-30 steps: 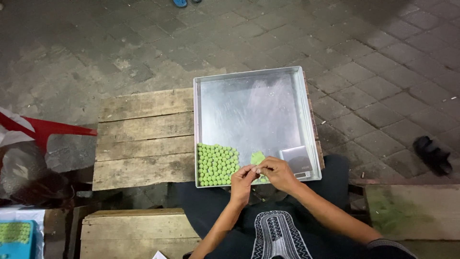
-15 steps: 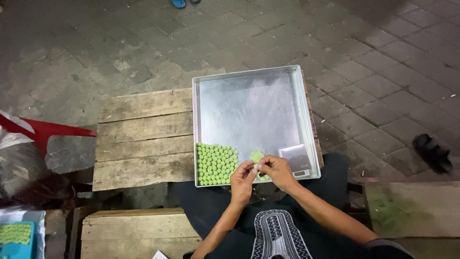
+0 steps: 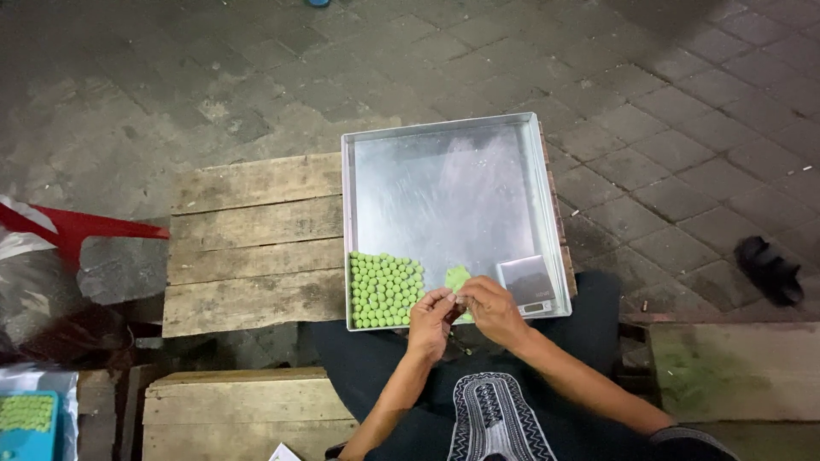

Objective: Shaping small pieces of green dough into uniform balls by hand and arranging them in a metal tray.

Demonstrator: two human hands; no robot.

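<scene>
Both hands (image 3: 465,314) pinched shut on a green dough lump (image 3: 457,277). Left of the grip, rows of green balls (image 3: 384,290) done. Beyond it, most of the metal tray (image 3: 444,183) still bare.

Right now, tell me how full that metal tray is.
Mostly empty. The metal tray holds green balls packed in rows only in its near left corner, plus a small grey device near right; the rest is bare metal.

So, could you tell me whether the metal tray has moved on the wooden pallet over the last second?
No. The metal tray sits at the same spot on the wooden pallet, its left edge crossing the same planks.
</scene>
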